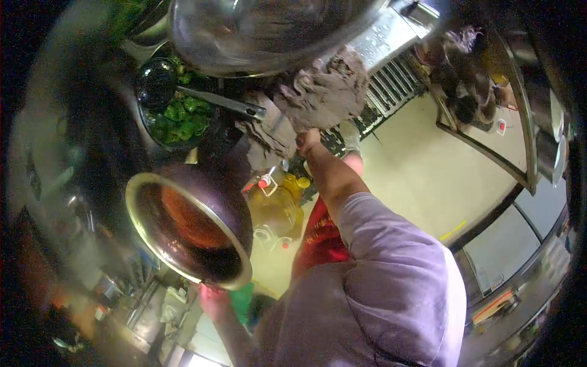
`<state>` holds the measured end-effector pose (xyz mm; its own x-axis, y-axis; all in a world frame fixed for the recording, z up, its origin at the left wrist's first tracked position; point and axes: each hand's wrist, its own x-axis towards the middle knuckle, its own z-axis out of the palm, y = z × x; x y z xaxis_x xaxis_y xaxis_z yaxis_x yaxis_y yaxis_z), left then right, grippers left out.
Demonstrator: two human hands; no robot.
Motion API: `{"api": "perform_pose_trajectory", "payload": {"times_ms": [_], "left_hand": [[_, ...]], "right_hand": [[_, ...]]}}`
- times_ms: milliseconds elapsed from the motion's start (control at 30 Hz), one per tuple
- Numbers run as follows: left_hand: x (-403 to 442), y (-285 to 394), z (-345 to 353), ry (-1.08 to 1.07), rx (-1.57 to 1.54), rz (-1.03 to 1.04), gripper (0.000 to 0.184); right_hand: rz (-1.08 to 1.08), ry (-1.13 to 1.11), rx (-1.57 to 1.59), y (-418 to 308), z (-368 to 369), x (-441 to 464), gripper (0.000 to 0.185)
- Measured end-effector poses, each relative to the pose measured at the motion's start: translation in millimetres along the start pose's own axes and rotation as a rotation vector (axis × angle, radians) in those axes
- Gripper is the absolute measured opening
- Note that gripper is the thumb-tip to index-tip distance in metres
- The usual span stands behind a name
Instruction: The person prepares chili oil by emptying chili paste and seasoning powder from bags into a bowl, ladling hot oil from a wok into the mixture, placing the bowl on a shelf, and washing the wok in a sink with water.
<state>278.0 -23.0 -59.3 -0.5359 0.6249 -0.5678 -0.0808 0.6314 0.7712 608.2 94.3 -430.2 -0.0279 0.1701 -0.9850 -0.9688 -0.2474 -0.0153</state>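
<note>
My left hand is closed at the lower rim of a deep, dark wok with a shiny rim. The wok is tilted on its side, its reddish-brown inside showing. My right hand is closed beside the lower edge of a crumpled grey cloth; what it grips, if anything, is hidden. Left of the cloth, a ladle with a dark bowl lies across a container of green leafy vegetables.
A large metal vessel fills the top. Yellow oil jugs stand on the floor between my arms. A floor grate runs beyond my right hand, and a shelf with items stands at the right.
</note>
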Motion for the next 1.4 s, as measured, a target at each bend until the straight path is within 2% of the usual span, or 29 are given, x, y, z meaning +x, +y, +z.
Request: {"api": "perform_pose_trajectory", "payload": {"times_ms": [100,133,167,200,267,333,367,433,467,500,533,600,633,733,800,867,900,967,1000,1033,1067,1133,1167,1200,1267,1300,1333,1367,1400], "left_hand": [[2,-9,-21,0.043,0.508,0.224,0.026],[-1,-5,-3,0.001,0.219,0.104,0.029],[-5,-1,16,-0.006,-0.068,-0.019,0.033],[-18,2,34,-0.192,0.120,0.168,0.036],[-6,-5,6,-0.205,0.229,0.150,0.033],[4,-11,-12,-0.149,0.628,0.228,0.029],[15,-21,-20,-0.140,0.742,0.299,0.027],[39,-49,-39,-0.122,0.890,0.463,0.023],[32,-42,-22,-0.245,0.246,0.223,0.022],[24,-33,-4,-0.237,-0.408,-0.018,0.021],[6,-20,17,-0.262,-0.501,-0.028,0.021],[-19,-3,40,-0.305,-0.673,-0.057,0.023],[-26,0,43,-0.239,-0.580,-0.043,0.024],[-17,-20,44,-0.282,-0.707,-0.060,0.024],[-22,-22,54,-0.107,-0.614,-0.045,0.023],[-5,-40,49,-0.342,-0.727,0.077,0.022],[19,-51,38,-0.305,-0.262,0.138,0.018],[-22,-17,58,-0.360,0.293,0.474,0.023],[-15,-29,56,-0.393,-0.079,0.340,0.027],[-10,-40,55,-0.395,-0.459,0.216,0.032],[-23,-28,65,-0.462,-0.680,0.136,0.034],[-18,-34,61,-0.370,-0.768,0.088,0.038],[-16,-37,63,-0.388,-0.739,0.136,0.037],[-17,-36,68,-0.396,-0.707,0.181,0.037],[-23,-28,75,-0.158,-0.219,0.241,0.036],[-24,-27,74,-0.073,-0.016,0.267,0.037],[-25,-26,77,-0.154,-0.174,0.270,0.039],[-27,-26,79,-0.236,-0.332,0.261,0.041],[-30,-23,84,-0.392,-0.761,0.196,0.043]], "right_hand": [[-0.023,-0.070,-0.189,8,-11,27,0.054],[-0.051,-0.101,-0.302,9,-19,34,0.052],[-0.118,-0.146,-0.532,7,-24,37,0.050],[-0.234,-0.196,-0.865,5,-31,42,0.049],[-0.621,-0.309,-1.667,-1,-40,40,0.046],[-0.862,-0.320,-1.931,-10,-46,20,0.043],[-0.899,-0.300,-1.924,-14,-51,4,0.041],[-0.708,-0.212,-1.590,-34,-65,-43,0.043],[-0.746,-0.182,-1.437,-43,-75,-63,0.038],[-0.803,-0.142,-1.474,-61,-79,-96,0.037],[-0.860,-0.099,-1.511,-82,-83,-137,0.037],[-1.138,-0.042,-1.338,-119,-94,-189,0.030],[-1.218,-0.061,-1.175,-141,-94,-214,0.026],[-1.484,-0.065,-0.875,-219,-88,-252,0.014],[-1.509,-0.057,-0.828,-250,-63,-315,0.020],[-1.533,-0.256,-0.715,-270,-34,-346,0.016],[-1.664,-0.235,-0.820,-281,-15,-354,0.015],[-1.838,-0.235,-0.979,-305,15,-368,0.012],[-1.873,-0.182,-0.998,-314,31,-379,0.012],[-1.823,-0.184,-0.980,-339,39,-360,0.013],[-1.773,-0.192,-0.966,-362,44,-339,0.015],[-1.550,-0.265,-0.866,-382,50,-326,0.016],[-1.440,-0.290,-0.876,-388,48,-323,0.017],[-1.192,-0.365,-0.759,-386,45,-319,0.018],[-0.640,-0.477,-0.546,-350,35,-305,0.019],[-0.490,-0.427,-0.635,-315,38,-314,0.023],[-0.356,-0.482,-0.843,-282,31,-317,0.024],[-0.125,-0.682,-0.836,-252,24,-307,0.024],[-0.023,-0.745,-0.883,-220,27,-305,0.024]]}}
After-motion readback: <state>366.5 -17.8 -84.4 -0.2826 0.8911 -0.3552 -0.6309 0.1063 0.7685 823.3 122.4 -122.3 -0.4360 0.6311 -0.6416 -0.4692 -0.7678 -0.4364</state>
